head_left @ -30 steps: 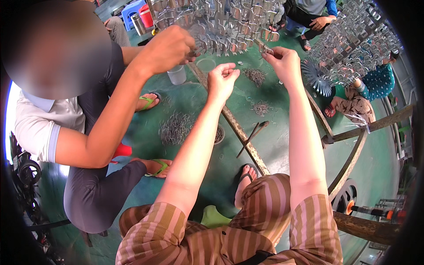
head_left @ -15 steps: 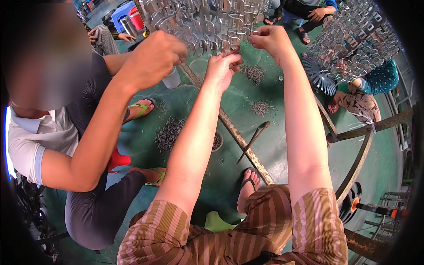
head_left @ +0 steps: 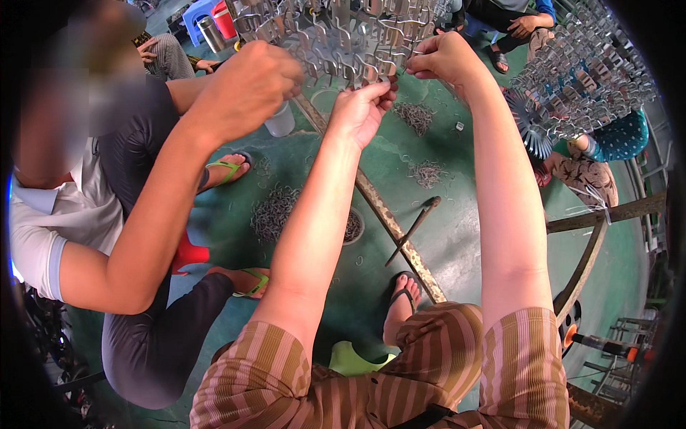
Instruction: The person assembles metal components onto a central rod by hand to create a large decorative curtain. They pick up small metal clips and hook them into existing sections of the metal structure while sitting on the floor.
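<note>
A cluster of shiny bent metal clips hangs in rows at the top middle. Just under its lower edge is my left hand, palm turned up, thumb and fingers closed together by the lowest clips; what they pinch is hidden. My right hand is at the cluster's right side, thumb and forefinger pinched, holding something too small to make out. On the left, a co-worker's hand is raised to the same cluster, its fingertips blurred.
Piles of small metal hooks lie on the green floor, with a bowl of them alongside. A rusty metal bar runs below my arms. Another hanging clip cluster is at right. A white bucket stands near the co-worker.
My left hand's fingers have drawn closer together under the clips. My right hand has shifted slightly up and right, still pinched. The view has moved a little.
</note>
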Motion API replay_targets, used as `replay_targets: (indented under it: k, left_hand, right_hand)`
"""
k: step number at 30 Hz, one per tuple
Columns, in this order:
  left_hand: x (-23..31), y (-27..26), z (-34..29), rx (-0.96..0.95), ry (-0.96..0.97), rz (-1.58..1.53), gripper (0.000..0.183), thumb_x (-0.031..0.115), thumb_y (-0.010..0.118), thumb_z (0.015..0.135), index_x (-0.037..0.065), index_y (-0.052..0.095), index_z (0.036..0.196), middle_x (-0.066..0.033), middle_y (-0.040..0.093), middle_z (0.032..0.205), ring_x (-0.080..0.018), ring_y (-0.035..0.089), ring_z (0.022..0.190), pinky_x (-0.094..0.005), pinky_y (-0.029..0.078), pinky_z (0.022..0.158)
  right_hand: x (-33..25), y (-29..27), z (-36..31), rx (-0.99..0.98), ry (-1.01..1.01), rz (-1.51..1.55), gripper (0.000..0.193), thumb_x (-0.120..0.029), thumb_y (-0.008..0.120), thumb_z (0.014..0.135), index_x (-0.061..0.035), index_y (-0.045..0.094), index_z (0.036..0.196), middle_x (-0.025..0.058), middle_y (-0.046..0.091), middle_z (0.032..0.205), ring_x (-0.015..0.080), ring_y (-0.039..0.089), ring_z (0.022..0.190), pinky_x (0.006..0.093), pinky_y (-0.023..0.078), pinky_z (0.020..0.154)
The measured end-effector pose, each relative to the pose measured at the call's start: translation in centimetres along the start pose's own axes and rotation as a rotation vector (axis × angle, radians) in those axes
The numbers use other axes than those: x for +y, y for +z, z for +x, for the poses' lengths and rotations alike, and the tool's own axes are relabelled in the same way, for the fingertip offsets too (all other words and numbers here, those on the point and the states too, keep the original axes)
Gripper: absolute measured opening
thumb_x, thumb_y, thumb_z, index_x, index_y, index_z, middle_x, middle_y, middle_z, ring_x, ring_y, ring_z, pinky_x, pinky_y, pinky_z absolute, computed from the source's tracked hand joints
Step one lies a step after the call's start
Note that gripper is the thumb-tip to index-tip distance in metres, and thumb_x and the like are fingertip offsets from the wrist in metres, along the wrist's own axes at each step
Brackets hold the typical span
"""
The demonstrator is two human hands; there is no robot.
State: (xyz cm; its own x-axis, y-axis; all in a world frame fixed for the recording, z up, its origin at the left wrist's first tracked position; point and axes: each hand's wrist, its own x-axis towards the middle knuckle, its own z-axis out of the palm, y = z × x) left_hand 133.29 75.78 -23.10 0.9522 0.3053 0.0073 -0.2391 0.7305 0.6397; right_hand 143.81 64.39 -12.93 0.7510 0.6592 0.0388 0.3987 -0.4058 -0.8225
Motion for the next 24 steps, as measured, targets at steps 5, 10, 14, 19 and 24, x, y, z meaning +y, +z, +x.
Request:
replay_targets:
  k: [5, 10, 14, 19, 24]
  left_hand:
    - [0.1, -0.2, -0.2, -0.012, 0.006, -0.069, 0.019, 0.003, 0.057, 0.081, -0.003, 0.059, 0.098, -0.0096, 0.061, 0.087, -0.0156, 0.056, 0.074, -0.0249, 0.044, 0.064]
    - [-0.1, 0.0, -0.3, -0.037, 0.005, -0.108, 0.019, 0.003, 0.056, 0.082, -0.003, 0.058, 0.1, -0.0096, 0.061, 0.088, -0.016, 0.056, 0.076, -0.0255, 0.045, 0.065]
    - [0.2, 0.0, -0.7, -0.05, 0.019, -0.099, 0.019, 0.004, 0.055, 0.083, -0.003, 0.059, 0.1, -0.0101, 0.061, 0.089, -0.0162, 0.056, 0.077, -0.0259, 0.045, 0.066]
    - [0.3, -0.4, -1.1, -0.053, 0.067, 0.027, 0.018, 0.004, 0.056, 0.082, -0.002, 0.059, 0.099, -0.0103, 0.062, 0.089, -0.0165, 0.057, 0.076, -0.027, 0.044, 0.066]
    - [0.4, -0.2, -1.1, -0.053, 0.123, 0.189, 0.023, 0.004, 0.058, 0.081, -0.006, 0.057, 0.102, -0.0129, 0.062, 0.091, -0.0185, 0.057, 0.078, -0.0281, 0.044, 0.07]
  right_hand:
    - [-0.3, 0.4, 0.2, -0.002, -0.017, -0.047, 0.014, -0.002, 0.068, 0.07, 0.0066, 0.063, 0.08, 0.0087, 0.064, 0.075, 0.0136, 0.063, 0.067, 0.0222, 0.054, 0.062]
    - [-0.4, 0.4, 0.0, -0.015, 0.0, -0.041, 0.013, -0.002, 0.067, 0.071, 0.0059, 0.064, 0.08, 0.0084, 0.064, 0.075, 0.0139, 0.064, 0.068, 0.0223, 0.054, 0.062]
    - [-0.6, 0.9, -0.3, -0.01, 0.007, -0.053, 0.013, -0.004, 0.067, 0.072, 0.0057, 0.064, 0.081, 0.0086, 0.064, 0.075, 0.0139, 0.064, 0.069, 0.0225, 0.054, 0.062]
    - [-0.6, 1.1, -0.9, -0.032, 0.034, 0.122, 0.015, -0.004, 0.065, 0.075, 0.0069, 0.063, 0.086, 0.0098, 0.064, 0.079, 0.0158, 0.064, 0.072, 0.0244, 0.055, 0.066]
    - [0.7, 1.6, -0.5, 0.036, -0.01, 0.192, 0.018, -0.002, 0.066, 0.073, 0.008, 0.062, 0.088, 0.0111, 0.064, 0.078, 0.0165, 0.065, 0.071, 0.0248, 0.055, 0.064]
